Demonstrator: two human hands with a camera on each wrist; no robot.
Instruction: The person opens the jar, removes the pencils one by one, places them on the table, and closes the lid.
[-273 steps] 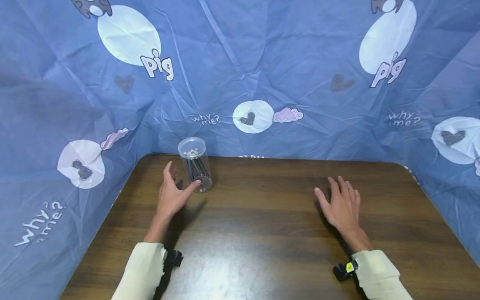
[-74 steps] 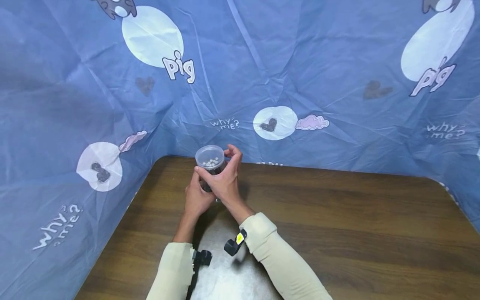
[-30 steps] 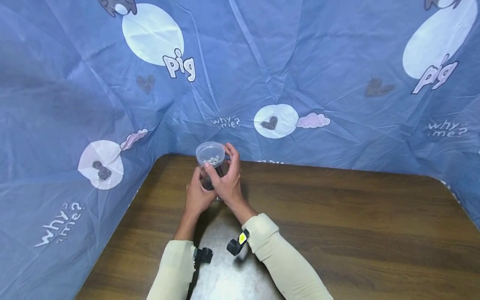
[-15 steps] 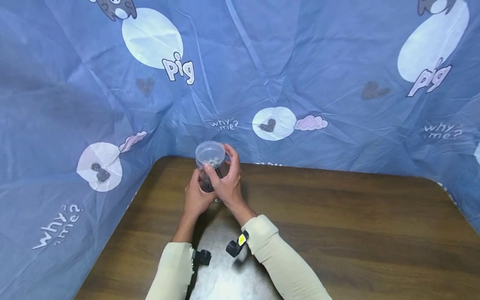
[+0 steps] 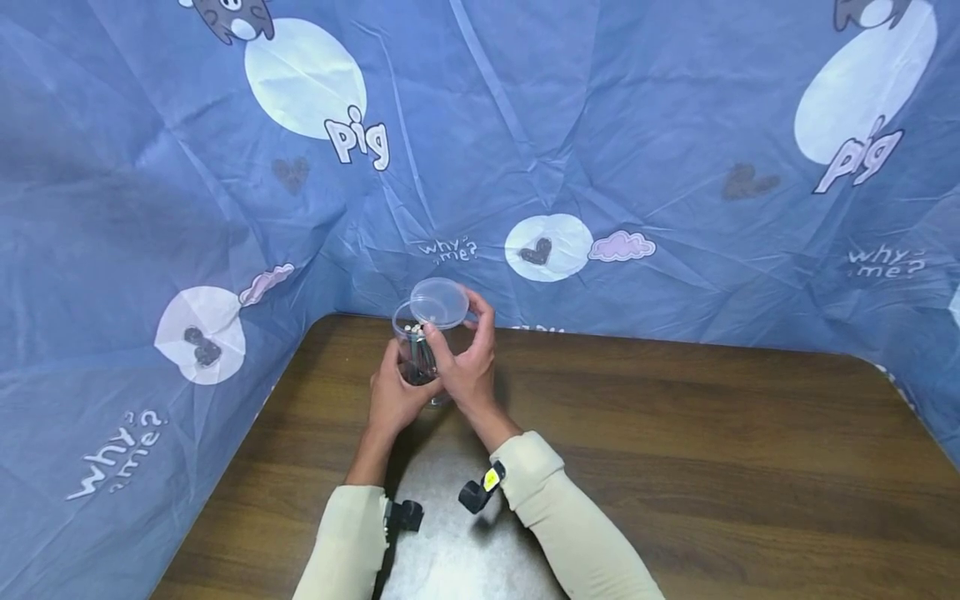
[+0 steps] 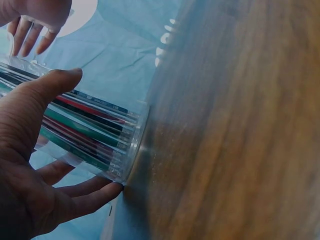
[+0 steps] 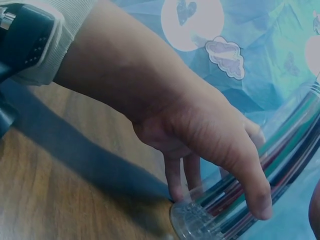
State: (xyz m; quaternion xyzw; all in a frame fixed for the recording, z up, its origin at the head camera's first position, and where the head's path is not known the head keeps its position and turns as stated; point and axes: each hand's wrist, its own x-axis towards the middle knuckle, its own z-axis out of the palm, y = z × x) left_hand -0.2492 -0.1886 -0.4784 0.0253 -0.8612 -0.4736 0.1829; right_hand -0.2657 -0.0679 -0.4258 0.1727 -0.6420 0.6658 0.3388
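A clear plastic jar (image 5: 405, 360) stands at the table's back left, with several pencils (image 6: 87, 127) upright inside, their pale ends showing at the mouth. My left hand (image 5: 393, 400) grips the jar's lower body; in the left wrist view its thumb and fingers curl round the wall near the base. Above, my right hand (image 5: 471, 367) pinches the round clear lid (image 5: 442, 302) between thumb and fingers. The lid is off its seat, tilted, overlapping the right side of the jar's mouth. The right wrist view shows the left hand (image 7: 200, 122) round the jar (image 7: 187, 222).
The brown wooden table (image 5: 675, 450) stretches to the right and toward me. A blue printed cloth (image 5: 637, 175) hangs close behind the jar and along the left side. Black wrist cameras sit by both sleeves.
Earlier my hands were apart and the jar was closed. Both then came to the jar, and in the last half second my right hand lifted the lid off and moved it right.
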